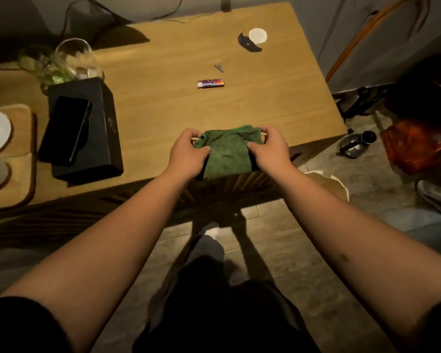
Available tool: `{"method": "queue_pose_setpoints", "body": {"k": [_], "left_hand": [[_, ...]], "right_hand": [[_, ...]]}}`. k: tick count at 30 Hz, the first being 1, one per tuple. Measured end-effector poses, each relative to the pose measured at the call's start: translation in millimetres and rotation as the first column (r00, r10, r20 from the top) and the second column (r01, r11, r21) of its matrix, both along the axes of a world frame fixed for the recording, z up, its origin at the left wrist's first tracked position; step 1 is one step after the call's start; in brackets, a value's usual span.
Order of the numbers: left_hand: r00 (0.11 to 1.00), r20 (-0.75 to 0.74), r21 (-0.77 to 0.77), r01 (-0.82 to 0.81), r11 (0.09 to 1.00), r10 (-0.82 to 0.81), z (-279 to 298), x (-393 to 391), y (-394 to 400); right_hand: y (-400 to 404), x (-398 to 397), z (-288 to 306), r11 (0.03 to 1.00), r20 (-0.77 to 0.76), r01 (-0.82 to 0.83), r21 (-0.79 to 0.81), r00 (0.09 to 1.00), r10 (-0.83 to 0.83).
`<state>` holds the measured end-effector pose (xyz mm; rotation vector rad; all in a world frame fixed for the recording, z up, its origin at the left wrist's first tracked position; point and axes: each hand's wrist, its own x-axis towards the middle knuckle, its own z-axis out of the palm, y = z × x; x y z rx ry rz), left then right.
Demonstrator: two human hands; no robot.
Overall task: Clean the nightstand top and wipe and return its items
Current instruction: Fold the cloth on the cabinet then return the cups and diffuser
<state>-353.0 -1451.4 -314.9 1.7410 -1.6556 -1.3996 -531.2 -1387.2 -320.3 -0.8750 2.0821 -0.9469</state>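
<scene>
Head view, looking down on a wooden nightstand (163,72) and two bare forearms. One green cloth (227,151) lies folded at the near edge of the top, its lower part hanging over that edge. The left hand (189,151) pinches the cloth's left side, thumb on top and fingers curled behind the fold. The right hand (267,149) pinches the right side the same way, thumb pressed on the fabric and fingers wrapped over the far corner.

Open room: the middle of the top, between the cloth and the far edge, is bare wood except for three small things. One lighter (210,83) lies flat near the centre, well apart from the cloth. One small grey triangular piece (219,67) lies just beyond it. One round white disc (257,35) sits near the far right corner, beside a dark crescent shadow.

The left part of the top is crowded: one black box (105,138), with one phone (66,128) resting on its lid, reaches close to the near edge; one glass vase (74,59) with green stems stands behind the box. The right edge of the top borders open tiled floor (329,225).
</scene>
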Motion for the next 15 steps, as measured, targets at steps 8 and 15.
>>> {"method": "queue_pose_setpoints", "body": {"k": [8,15], "left_hand": [[0.995,-0.073,0.166,-0.051,0.985,0.064,-34,-18,-81],[0.985,0.119,0.024,0.126,0.992,-0.128,-40,-12,-109]], "right_hand": [[-91,-16,-36,0.999,0.022,-0.008,0.037,1.000,0.007],[-97,-28,-41,0.984,-0.126,-0.076,0.163,0.987,0.097]]}}
